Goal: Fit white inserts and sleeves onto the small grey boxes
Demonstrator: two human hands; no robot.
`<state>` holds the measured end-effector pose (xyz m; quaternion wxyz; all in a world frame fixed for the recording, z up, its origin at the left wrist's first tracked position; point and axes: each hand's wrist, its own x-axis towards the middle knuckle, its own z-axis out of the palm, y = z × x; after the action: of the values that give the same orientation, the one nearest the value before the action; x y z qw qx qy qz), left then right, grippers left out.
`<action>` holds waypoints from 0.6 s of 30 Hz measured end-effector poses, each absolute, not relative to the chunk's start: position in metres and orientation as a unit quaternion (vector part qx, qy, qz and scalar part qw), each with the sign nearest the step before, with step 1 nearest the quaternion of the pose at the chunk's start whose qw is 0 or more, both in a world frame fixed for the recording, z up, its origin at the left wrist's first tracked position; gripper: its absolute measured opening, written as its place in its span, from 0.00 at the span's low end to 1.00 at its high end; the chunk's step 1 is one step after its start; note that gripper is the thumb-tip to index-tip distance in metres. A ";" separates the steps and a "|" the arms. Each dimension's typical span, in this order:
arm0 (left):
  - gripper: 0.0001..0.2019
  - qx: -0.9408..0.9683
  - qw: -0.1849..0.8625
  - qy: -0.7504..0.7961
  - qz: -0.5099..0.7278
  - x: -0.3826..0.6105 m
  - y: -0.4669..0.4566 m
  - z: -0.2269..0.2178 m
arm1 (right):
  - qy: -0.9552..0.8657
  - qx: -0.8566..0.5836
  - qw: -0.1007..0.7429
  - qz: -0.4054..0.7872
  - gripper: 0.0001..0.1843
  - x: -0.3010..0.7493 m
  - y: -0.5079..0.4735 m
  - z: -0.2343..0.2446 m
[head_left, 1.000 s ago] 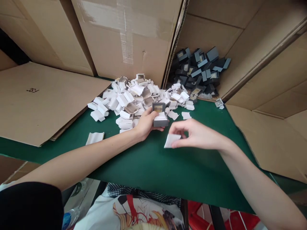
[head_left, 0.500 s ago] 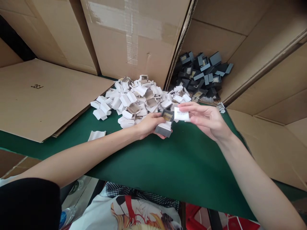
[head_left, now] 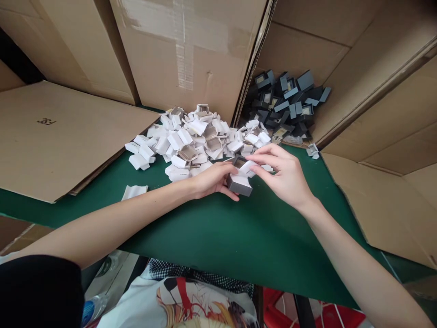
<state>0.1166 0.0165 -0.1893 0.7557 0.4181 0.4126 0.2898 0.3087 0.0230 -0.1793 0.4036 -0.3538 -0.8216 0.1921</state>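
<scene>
Gripping a small dark box from its left side, the left hand has its thumb on the near part of the box and its fingers bent underneath, just above the green counter. The box is tilted with its opening up, and a white piece already sits in its near part. The right hand pinches a second white piece, the folded card, between thumb and fingertips at the box's right side. Half a second ago this card stands clear of the box, its printed face showing; now it is turned and lies over the box's opening, and the two hands are closer together. A second ago the right hand is lower, with the card over the bare counter. Whether the card touches the bottom of the box cannot be told, as fingers and walls hide it.

Behind the hands, the heap of white folded pieces spreads as it does before, with the pile of dark boxes unchanged behind it to the right, against cardboard. One loose white piece lies apart, beyond the left forearm, near the cardboard sheet.
</scene>
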 end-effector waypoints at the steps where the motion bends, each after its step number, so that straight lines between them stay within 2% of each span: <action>1: 0.11 0.418 0.764 0.401 0.286 0.116 0.016 -0.189 | -0.824 -0.354 0.400 0.187 0.11 0.309 0.024 -0.180; 11: 0.12 0.414 0.786 0.367 0.277 0.115 0.017 -0.189 | -0.805 -0.383 0.406 0.200 0.07 0.309 0.022 -0.179; 14: 0.15 0.395 0.793 0.363 0.289 0.115 0.017 -0.190 | -0.751 -0.401 0.451 0.268 0.05 0.311 0.025 -0.180; 18: 0.15 0.378 0.800 0.359 0.295 0.115 0.017 -0.190 | -0.693 -0.409 0.474 0.358 0.11 0.312 0.029 -0.186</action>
<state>0.1153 0.0170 -0.1899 0.8002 0.3785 0.3594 0.2954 0.3115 0.0291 -0.1856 0.4735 -0.4092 -0.6929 0.3579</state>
